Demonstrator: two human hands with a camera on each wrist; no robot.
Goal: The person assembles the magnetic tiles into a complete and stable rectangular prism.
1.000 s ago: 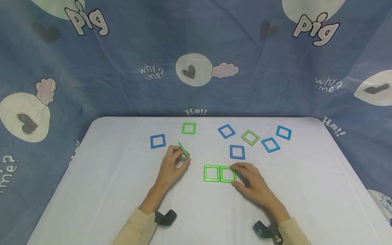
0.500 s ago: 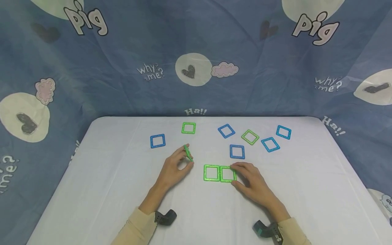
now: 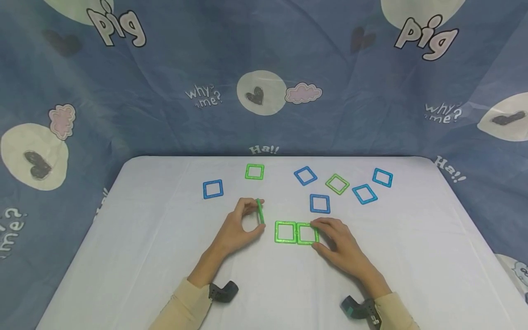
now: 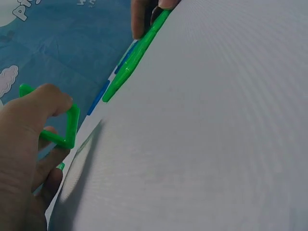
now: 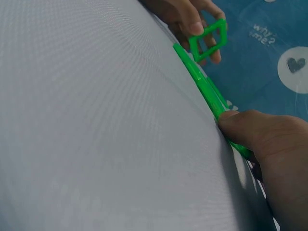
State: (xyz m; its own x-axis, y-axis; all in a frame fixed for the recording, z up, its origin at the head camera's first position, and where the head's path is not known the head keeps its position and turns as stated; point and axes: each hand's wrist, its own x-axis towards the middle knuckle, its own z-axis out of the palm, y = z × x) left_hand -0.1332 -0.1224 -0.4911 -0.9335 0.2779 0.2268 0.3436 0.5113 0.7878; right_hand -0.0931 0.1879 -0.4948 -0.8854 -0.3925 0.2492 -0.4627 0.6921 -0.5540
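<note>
My left hand [image 3: 236, 233] pinches a green square magnetic tile [image 3: 260, 211] between thumb and fingers. That tile is an open frame, turned nearly edge-on and raised off the table, as its outline [image 4: 72, 127] in the left wrist view shows. Just right of it, two more green square tiles lie flat, edge against edge: a left one [image 3: 277, 232] and a right one [image 3: 306, 243]. The outer side of the right one is gripped by my right hand [image 3: 345, 247], thumb at the near corner and fingers at the far corner.
Farther back on the white table [image 3: 165, 256] lie loose square tiles: a blue one [image 3: 213, 196] at left, a green one [image 3: 254, 178], and several blue and green ones at right, including a blue tile [image 3: 320, 211] nearest the joined pair. A printed blue cloth [image 3: 177, 123] hangs behind.
My left hand has moved right and slightly toward me, carrying the green tile closer to the joined pair and turning it more upright. The right hand and the pair have stayed put.
</note>
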